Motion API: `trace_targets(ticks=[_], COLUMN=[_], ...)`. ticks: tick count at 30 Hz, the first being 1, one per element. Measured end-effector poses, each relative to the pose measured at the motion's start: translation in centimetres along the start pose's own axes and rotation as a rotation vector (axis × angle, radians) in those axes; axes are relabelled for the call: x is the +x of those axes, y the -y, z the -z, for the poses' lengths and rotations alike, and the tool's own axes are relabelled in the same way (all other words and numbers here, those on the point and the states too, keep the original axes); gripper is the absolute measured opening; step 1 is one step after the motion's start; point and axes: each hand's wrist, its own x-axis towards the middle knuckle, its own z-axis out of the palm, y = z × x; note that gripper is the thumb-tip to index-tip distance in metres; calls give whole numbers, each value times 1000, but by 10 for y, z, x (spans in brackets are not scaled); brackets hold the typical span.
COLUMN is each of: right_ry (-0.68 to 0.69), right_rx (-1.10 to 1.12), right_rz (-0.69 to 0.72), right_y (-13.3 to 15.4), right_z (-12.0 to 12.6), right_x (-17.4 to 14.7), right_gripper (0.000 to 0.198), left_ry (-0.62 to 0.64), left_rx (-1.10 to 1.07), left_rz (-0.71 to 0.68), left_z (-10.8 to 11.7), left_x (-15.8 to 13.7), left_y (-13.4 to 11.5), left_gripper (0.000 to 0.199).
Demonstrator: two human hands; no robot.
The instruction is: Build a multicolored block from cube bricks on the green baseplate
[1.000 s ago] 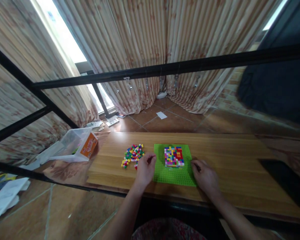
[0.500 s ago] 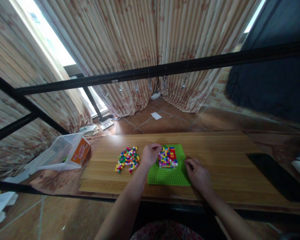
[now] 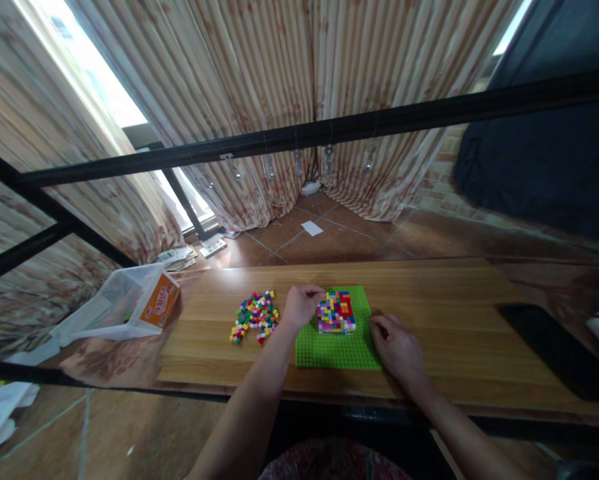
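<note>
A green studded baseplate [image 3: 336, 353] lies on the wooden table, bearing a low square block of small multicoloured building bricks [image 3: 336, 313]. At the block's far left corner is my left hand [image 3: 302, 305], thumb and fingers pinched together. Whatever small piece the pinch may contain is hidden. My right hand [image 3: 396, 343] is closed at the baseplate's right edge, its curled fingertips against the rim. Left of my left forearm, a loose pile of small bricks [image 3: 256, 313] in mixed colours is spread on the wood.
Beyond the table's left end sits a clear plastic box [image 3: 124, 303] with an orange label. A dark flat object [image 3: 554, 343] lies on the right of the wooden table [image 3: 444, 293]. A black metal bar [image 3: 279, 141] runs across beyond it, before curtains [image 3: 259, 73].
My left hand shifts very slightly at the block's corner, still pinched. The right hand stays at the baseplate edge. The camera view tilts a little.
</note>
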Motion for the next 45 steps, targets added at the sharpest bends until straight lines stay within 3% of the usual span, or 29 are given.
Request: trace_targets(ticks=[16, 22, 27, 34, 39, 45], right_ry=[-9, 5, -9, -31, -44, -58], right_rx=[-28, -18, -15, -53, -73, -53], right_rz=[12, 19, 42, 47, 51, 53], right_y=[-1, -1, -3, -2, -3, -3], right_z=[-1, 0, 0, 1, 1, 0], right_x=[-1, -1, -1, -2, -2, -2], right_gripper=[27, 28, 27, 28, 27, 29], left_ry=[-33, -188, -310, -465, -513, -444], left_rx=[90, 120, 135, 223, 356, 493], left_rz=[-43, -72, -82, 60, 153, 160], left_z=[-1, 3, 19, 67, 91, 86], left_x=[-3, -33, -85, -146, -155, -142], left_y=[-3, -8, 6, 39, 50, 45], left_gripper=[14, 24, 21, 14, 15, 14])
